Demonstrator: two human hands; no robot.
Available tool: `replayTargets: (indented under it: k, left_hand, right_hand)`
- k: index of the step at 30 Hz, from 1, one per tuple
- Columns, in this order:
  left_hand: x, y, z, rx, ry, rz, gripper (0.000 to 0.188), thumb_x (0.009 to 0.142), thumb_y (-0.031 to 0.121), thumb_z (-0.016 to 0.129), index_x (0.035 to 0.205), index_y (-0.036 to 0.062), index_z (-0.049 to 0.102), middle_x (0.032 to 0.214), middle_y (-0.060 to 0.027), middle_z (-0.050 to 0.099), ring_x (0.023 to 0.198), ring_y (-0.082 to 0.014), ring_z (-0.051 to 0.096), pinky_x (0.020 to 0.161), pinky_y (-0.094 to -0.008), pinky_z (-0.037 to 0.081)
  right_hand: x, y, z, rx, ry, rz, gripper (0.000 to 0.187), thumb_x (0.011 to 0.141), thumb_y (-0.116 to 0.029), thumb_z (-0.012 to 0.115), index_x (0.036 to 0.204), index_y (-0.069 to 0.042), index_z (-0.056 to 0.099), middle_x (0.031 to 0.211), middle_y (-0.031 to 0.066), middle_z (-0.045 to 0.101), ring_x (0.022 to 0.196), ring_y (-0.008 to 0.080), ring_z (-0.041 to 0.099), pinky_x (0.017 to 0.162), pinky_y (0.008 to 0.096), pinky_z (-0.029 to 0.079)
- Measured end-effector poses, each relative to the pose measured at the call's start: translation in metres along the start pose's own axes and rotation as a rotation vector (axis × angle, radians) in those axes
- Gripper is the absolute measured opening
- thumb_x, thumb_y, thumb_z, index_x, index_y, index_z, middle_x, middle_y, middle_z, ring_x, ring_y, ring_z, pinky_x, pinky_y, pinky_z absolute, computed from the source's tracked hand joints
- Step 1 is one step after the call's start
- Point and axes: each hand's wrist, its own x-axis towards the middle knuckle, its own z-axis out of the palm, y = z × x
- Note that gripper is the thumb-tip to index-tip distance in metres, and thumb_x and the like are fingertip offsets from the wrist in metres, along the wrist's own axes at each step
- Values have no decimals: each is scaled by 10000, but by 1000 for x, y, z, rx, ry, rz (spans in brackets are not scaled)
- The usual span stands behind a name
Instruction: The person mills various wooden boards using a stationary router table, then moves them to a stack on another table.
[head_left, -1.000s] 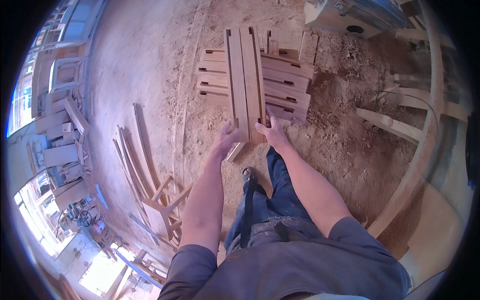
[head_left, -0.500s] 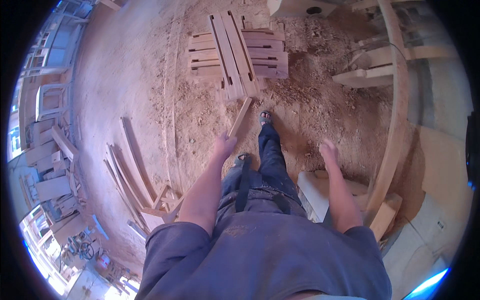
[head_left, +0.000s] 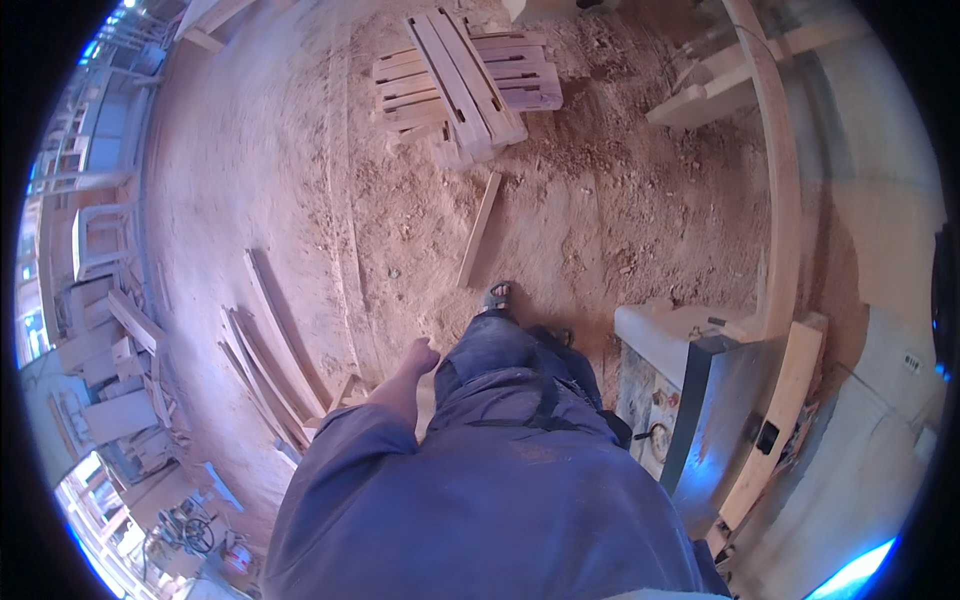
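My left hand [head_left: 422, 356] hangs beside my left hip, above the dusty floor. Its fingers are curled closed, and nothing shows in them. My right hand is out of sight. On the floor ahead of my sandalled foot [head_left: 497, 295] lies a single narrow wooden strip [head_left: 480, 230], apart from the hand. Farther off is a stack of slotted wooden boards [head_left: 463, 80]; two lie slantwise across the others, with dark slots cut near their ends.
Close on my right stands a machine with a flat metal bed [head_left: 728, 420]. A long timber beam [head_left: 778, 190] runs along that side. Long wooden strips [head_left: 275, 325] lie on the left floor, and piled offcuts [head_left: 125, 375] line the left wall. Wood chips cover the floor.
I have moved and turned, bringing the machine bed into view on the right. My left hand has drawn back from over the wooden strip. My right hand has left the picture.
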Motion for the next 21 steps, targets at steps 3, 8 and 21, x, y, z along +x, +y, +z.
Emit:
replayTargets:
  k: [3,8,21]
  left_hand:
    - [10,67,-19,-30,-31,184,546,853,206,595,1365,17,596,1315,-297,619,1274,-420,578,1072,-453,470]
    - [29,203,-19,7,116,472,405,861,216,625,1212,16,657,1005,-241,716,982,-367,687,823,-482,535]
    - [-71,185,188,602,-333,921,366,889,274,631,1184,64,679,1205,-228,682,1117,-419,649,976,-487,521]
  right_hand:
    - [-17,5,1,180,40,80,403,858,-208,690,1223,-37,668,1055,220,710,1012,279,690,839,407,551]
    - [-42,-15,13,731,178,14,424,886,-148,681,1291,-26,646,1076,187,720,984,220,706,795,353,569]
    - [-141,146,215,1012,320,92,451,851,-165,656,1288,-56,658,1061,193,727,1001,312,708,888,411,565]
